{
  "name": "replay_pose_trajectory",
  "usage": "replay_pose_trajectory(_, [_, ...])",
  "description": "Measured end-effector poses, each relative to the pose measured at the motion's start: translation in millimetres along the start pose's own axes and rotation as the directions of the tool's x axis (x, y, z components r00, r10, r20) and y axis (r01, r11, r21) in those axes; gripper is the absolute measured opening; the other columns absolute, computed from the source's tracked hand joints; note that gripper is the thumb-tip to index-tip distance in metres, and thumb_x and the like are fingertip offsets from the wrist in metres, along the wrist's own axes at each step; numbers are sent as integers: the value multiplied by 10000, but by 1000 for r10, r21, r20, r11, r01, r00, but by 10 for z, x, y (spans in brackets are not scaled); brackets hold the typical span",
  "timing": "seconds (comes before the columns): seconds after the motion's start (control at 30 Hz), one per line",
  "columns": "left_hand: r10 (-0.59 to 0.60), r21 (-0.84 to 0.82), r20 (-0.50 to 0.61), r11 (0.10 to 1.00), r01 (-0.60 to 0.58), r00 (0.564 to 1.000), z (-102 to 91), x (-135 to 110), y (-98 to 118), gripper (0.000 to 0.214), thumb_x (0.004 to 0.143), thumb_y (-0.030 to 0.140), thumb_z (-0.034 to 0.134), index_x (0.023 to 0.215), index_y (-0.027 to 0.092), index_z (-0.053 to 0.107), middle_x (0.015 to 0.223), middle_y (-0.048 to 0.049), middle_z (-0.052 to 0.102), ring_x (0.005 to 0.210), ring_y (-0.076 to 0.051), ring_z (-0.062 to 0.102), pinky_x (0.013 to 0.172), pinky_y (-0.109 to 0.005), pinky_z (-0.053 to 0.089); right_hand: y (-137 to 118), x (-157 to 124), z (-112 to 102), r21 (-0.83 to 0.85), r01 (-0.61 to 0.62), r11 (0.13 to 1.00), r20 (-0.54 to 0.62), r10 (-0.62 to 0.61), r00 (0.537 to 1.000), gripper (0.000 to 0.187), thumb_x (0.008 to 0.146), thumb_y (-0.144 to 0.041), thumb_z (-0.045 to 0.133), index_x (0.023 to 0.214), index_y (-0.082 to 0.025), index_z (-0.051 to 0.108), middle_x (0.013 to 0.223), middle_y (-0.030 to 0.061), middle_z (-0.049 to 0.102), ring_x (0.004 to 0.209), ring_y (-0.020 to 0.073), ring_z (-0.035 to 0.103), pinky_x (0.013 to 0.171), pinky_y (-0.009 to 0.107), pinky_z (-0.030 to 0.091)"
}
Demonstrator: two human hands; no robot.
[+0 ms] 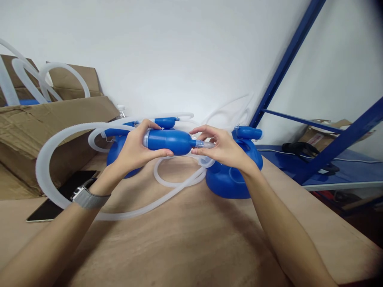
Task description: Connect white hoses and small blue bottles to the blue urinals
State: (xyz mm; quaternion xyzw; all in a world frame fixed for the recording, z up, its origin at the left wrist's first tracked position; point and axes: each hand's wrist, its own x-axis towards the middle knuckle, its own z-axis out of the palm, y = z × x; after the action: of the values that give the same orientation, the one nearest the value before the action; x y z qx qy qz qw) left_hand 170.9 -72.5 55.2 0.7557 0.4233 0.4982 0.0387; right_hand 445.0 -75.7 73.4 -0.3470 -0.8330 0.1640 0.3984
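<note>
My left hand (134, 146) is wrapped round the left end of a blue bottle-shaped cylinder (171, 141), held level above the table. A whitish ribbed hose (44, 167) loops away to the left from behind that hand. At the cylinder's narrow right end, my right hand (224, 146) pinches a clear ribbed hose end (208, 145) that meets the nozzle. Whether it is fully seated I cannot tell. Behind and below the right hand sits a large blue rounded vessel (227, 185) topped by a smaller blue cylinder (249, 132). Another blue vessel (113, 149) is partly hidden behind my left hand.
Pale hoses (179, 185) curl across the wooden table (179, 247). On the left stand an open cardboard box (60, 123) with hoses and a dark phone or tablet (48, 209). A blue metal shelf (287, 159) with a smaller box (318, 135) and black cable rises at right.
</note>
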Motion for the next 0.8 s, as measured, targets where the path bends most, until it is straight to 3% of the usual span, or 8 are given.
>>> replay_pose_trajectory(0.1, [48, -4, -17, 999, -48, 999, -27, 13, -21, 612, 588, 637, 883, 1015, 275, 636, 1050, -37, 722, 1036, -321, 683, 922, -429, 540, -13, -11, -25, -14, 25, 1000, 47, -24, 999, 420, 826, -394, 853, 1200, -248, 733, 1031, 38, 759, 947, 236, 698, 765, 327, 532])
replay_pose_trajectory(0.2, [30, -11, -88, 999, -31, 996, -52, 29, -41, 570, 625, 629, 852, 1017, 281, 629, 1051, -27, 711, 1051, -309, 665, 951, -431, 532, -11, -12, -11, 13, 57, 998, -3, -57, 998, 384, 850, -418, 829, 1181, -248, 734, 1173, 56, 759, 1103, 279, 693, 917, 396, 552])
replay_pose_trajectory(0.4, [-36, 10, -106, 999, 37, 994, -67, 41, -19, 575, 622, 634, 821, 1015, 265, 623, 1071, -35, 677, 1066, -305, 632, 922, -409, 533, 25, -1, 101, 144, 78, 986, -145, -57, 988, 305, 883, -403, 790, 1133, -239, 727, 1118, 53, 764, 1067, 260, 723, 953, 409, 590])
replay_pose_trajectory(0.63, [-113, -52, -86, 993, 109, 990, -31, 43, 20, 519, 650, 608, 796, 980, 252, 614, 1042, -30, 670, 982, -277, 632, 875, -393, 526, 52, -3, 202, -88, 148, 985, -286, -168, 943, 226, 922, -325, 746, 1135, -247, 735, 1111, 53, 780, 1006, 250, 740, 857, 371, 605])
replay_pose_trajectory(0.8, [-136, -76, -61, 988, 132, 989, -39, 43, 45, 502, 653, 600, 811, 962, 250, 624, 1035, -31, 674, 984, -277, 629, 887, -393, 515, 152, -1, 253, -221, 181, 958, -299, -243, 923, 282, 959, -340, 699, 1232, -271, 706, 1202, 61, 775, 1073, 269, 745, 864, 377, 603])
